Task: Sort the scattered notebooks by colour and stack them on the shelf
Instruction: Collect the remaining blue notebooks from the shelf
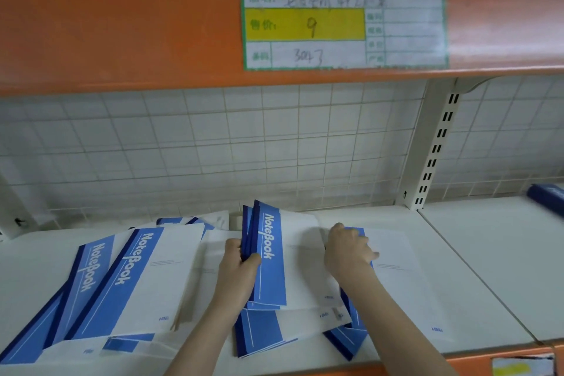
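Observation:
Several blue-and-white notebooks marked "NoteBook" lie scattered on the white shelf. My left hand grips the dark blue spines of a small bundle of notebooks, raised at a tilt above the middle of the shelf. My right hand rests on another notebook lying flat to the right, fingers curled over its far edge. More notebooks overlap at the left, and others lie under the held bundle.
An orange shelf edge with a price label hangs overhead. A wire grid back panel and a slotted white upright stand behind. A dark blue item lies on the neighbouring shelf at the right.

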The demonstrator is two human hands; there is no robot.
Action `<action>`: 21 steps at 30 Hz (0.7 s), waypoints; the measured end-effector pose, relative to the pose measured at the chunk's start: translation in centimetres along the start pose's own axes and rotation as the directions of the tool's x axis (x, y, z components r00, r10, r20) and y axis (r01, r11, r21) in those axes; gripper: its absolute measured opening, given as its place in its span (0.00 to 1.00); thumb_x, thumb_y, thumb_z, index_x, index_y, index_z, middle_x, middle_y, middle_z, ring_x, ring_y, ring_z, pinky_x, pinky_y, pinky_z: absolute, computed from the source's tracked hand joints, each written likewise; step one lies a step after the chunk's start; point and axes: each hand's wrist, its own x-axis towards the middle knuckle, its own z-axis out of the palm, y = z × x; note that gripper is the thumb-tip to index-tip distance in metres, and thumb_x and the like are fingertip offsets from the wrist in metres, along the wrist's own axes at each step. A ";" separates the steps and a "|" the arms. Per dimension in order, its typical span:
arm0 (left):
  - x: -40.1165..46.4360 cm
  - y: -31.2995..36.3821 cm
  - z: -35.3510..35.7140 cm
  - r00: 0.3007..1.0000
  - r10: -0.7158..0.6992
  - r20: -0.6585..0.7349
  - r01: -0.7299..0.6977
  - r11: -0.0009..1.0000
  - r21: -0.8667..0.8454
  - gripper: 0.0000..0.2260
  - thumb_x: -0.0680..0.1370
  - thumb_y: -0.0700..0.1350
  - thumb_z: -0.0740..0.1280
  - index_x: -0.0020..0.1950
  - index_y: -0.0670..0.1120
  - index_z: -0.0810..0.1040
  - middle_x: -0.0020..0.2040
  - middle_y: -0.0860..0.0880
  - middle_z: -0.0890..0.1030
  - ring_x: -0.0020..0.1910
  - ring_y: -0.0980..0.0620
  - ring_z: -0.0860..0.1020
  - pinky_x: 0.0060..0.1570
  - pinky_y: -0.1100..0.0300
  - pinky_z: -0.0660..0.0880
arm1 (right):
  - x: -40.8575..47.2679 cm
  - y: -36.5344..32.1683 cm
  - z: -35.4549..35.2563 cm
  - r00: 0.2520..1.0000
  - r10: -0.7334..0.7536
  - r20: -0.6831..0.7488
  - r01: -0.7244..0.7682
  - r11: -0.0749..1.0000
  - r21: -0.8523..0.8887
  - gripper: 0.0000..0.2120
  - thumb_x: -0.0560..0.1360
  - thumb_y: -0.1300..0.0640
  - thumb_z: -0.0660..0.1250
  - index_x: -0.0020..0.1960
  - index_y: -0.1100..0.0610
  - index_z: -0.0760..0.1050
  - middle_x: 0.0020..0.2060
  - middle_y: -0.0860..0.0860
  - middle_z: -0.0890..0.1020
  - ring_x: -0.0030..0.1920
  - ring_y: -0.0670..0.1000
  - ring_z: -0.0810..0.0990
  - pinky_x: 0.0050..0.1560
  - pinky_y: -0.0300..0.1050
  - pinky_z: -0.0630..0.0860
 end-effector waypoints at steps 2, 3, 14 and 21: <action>0.2 -0.2 0.1 1.000 -0.018 0.014 0.017 0.999 0.040 0.04 0.79 0.39 0.60 0.53 0.42 0.66 0.44 0.41 0.76 0.40 0.45 0.75 0.35 0.56 0.71 | 0.4 0.4 0.1 1.000 -0.001 0.019 0.000 1.000 0.017 0.23 0.71 0.68 0.64 0.65 0.62 0.65 0.64 0.62 0.72 0.65 0.62 0.70 0.63 0.58 0.71; 0.3 -0.1 0.2 1.000 -0.025 0.020 0.024 0.999 0.045 0.04 0.79 0.39 0.60 0.53 0.42 0.66 0.44 0.41 0.76 0.40 0.45 0.75 0.34 0.57 0.70 | 0.6 0.6 0.1 1.000 -0.015 0.019 0.015 1.000 0.023 0.23 0.72 0.68 0.64 0.65 0.62 0.65 0.63 0.62 0.73 0.65 0.63 0.71 0.62 0.57 0.73; -0.8 -0.1 0.3 0.994 0.103 0.036 -0.105 0.994 0.040 0.12 0.77 0.35 0.65 0.55 0.49 0.68 0.48 0.49 0.80 0.43 0.52 0.80 0.35 0.66 0.75 | -0.8 -0.2 -2.8 0.965 -0.161 -0.208 0.188 0.975 0.116 0.18 0.73 0.70 0.62 0.62 0.65 0.63 0.50 0.57 0.79 0.51 0.57 0.79 0.43 0.44 0.73; -0.9 -0.2 0.6 0.988 0.149 0.036 -0.149 0.989 -0.022 0.15 0.76 0.34 0.66 0.57 0.48 0.69 0.49 0.51 0.81 0.42 0.62 0.80 0.36 0.71 0.74 | -2.6 -4.5 -3.3 0.856 -0.342 -0.387 0.498 0.747 0.441 0.22 0.77 0.67 0.58 0.69 0.63 0.61 0.33 0.52 0.71 0.29 0.48 0.69 0.25 0.37 0.62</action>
